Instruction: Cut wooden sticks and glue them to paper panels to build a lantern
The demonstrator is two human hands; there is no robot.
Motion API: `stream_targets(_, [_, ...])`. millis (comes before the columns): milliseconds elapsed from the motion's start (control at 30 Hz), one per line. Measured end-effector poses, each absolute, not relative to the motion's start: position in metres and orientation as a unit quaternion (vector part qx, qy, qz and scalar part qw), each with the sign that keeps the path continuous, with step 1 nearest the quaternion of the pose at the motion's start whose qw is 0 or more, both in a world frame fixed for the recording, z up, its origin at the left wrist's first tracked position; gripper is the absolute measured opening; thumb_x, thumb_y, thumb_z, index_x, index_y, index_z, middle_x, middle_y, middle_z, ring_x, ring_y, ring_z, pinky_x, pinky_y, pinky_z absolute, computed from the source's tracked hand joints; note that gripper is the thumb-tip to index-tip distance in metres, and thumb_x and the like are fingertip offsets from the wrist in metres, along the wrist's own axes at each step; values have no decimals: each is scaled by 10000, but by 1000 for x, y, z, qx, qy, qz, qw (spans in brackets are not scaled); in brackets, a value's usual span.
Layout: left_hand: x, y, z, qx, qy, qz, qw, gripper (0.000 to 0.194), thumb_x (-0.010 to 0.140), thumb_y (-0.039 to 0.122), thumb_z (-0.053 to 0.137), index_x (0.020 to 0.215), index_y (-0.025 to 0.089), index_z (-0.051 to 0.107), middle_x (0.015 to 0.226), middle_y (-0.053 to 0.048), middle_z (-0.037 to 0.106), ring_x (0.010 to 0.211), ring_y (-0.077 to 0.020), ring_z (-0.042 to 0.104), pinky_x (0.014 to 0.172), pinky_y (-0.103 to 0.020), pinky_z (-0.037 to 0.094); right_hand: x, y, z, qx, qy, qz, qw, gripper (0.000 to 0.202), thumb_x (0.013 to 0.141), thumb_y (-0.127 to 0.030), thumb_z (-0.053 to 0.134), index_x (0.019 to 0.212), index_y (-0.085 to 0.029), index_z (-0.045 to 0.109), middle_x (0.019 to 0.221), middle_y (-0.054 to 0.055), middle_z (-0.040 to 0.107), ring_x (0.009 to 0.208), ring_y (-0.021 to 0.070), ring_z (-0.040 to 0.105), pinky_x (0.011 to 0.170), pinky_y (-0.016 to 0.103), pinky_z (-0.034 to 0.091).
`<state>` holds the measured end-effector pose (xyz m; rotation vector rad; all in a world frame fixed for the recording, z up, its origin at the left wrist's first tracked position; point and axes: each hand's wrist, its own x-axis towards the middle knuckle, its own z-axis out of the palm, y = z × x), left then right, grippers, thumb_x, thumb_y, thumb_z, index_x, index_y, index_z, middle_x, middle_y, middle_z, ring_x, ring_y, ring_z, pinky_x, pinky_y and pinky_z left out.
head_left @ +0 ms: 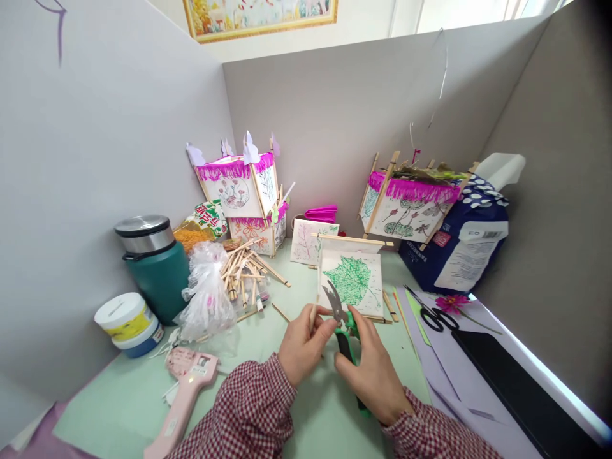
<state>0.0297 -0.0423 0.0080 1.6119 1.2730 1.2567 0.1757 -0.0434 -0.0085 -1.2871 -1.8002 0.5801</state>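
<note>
Stick in one hand, shears in the other; cut not evidently made

Left hand point(306, 345): fingers closed on a thin wooden stick point(313, 314), held just left of the blades. Right hand point(375, 368): wrapped round the handles of green-and-black shears point(345, 344); blades appear slightly parted. Whether stick and blades touch: cannot tell. Both hands sit over the near middle of the table point(327, 421).

Done, as judged from the layout: two fringed paper boxes with stick frames, one at back left point(234, 193), one at back right point(412, 211). The green leaf panel point(351, 280), just beyond the shears, has sticks along its top and bottom edges; no box sides seen joined to it, so judged part-built.

Left: many loose sticks point(248, 271) lie unattached, left of the panel. Glue gun point(184, 395) rests at near left, not in hand.
</note>
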Motion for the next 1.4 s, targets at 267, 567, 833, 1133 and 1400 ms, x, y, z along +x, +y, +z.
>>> stream_targets(267, [24,-43,23,546,427,553,463,400,895,442,299,1041,133,506,712,1,451,602,-106,427,601,-246,375,190,-39,1,-345,-621,509,487,573,647,-204,463,1219,-214,432,1206,94,505,1028,270,505,866,466,415])
stream_targets(567, [21,-45,22,577,427,545,434,333,880,383,398,1060,141,538,626,24,414,618,-109,414,623,-241,340,206,-29,14,-371,-537,619,437,458,760,-291,483,1203,-174,488,1189,107,547,1103,287,492,941,477,367])
stream_targets(833, [21,-43,21,560,393,560,468,357,876,380,406,1097,137,547,695,8,430,623,-105,411,625,-250,344,205,-34,15,-359,-616,577,399,573,745,-361,535,1273,-165,429,1163,118,555,1083,275,497,940,465,363])
stream_targets(1133, [20,-40,17,494,326,612,524,326,873,357,422,1080,148,563,736,-8,445,627,-97,397,616,-245,344,207,-33,13,-343,-647,562,385,572,747,-338,527,1286,-185,415,1166,109,551,1090,273,491,942,469,366])
stream_targets(1400, [19,-42,21,459,303,616,564,383,874,377,388,1061,118,600,726,-15,445,602,-94,385,593,-254,344,206,-32,14,-345,-647,560,386,574,728,-359,534,1263,-175,438,1160,111,550,1075,283,501,936,469,370])
